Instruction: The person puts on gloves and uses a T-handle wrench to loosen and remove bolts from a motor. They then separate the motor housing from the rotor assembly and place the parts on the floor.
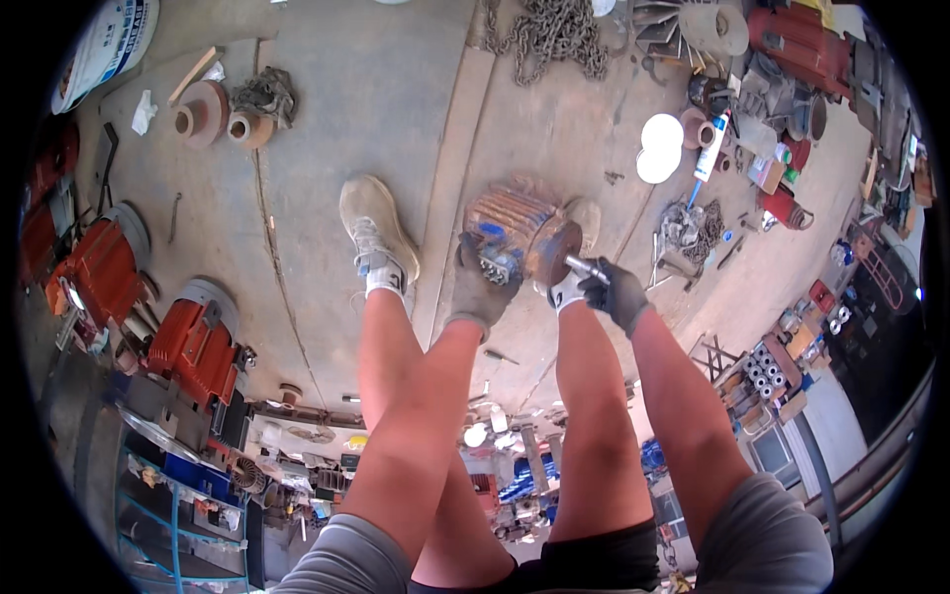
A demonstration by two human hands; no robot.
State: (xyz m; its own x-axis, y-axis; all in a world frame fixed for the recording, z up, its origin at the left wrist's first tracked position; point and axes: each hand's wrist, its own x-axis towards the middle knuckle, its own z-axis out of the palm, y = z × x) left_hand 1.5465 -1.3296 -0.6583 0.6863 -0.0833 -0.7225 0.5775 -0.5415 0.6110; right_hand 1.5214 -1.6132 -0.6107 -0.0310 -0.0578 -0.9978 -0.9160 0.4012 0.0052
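Observation:
A rusty electric motor (510,223) with a ribbed body and patches of blue paint is between my feet. My left hand (480,289), in a dark grey glove, grips the motor's near side by the terminal block (501,267). From the round end flange (559,252) a bright metal shaft (586,265) sticks out toward the right. My gloved right hand (618,295) is closed around this shaft. The motor partly covers my right shoe. I cannot tell whether the motor rests on the floor or is lifted off it.
Orange-red motors (188,342) stand at the left. Rusty flanged parts (201,114) and a dark rag (265,96) lie at the far left. A chain heap (554,40) lies at the back. A sealant tube (711,148) stands among parts on the right. A screwdriver-like tool (501,357) lies nearby.

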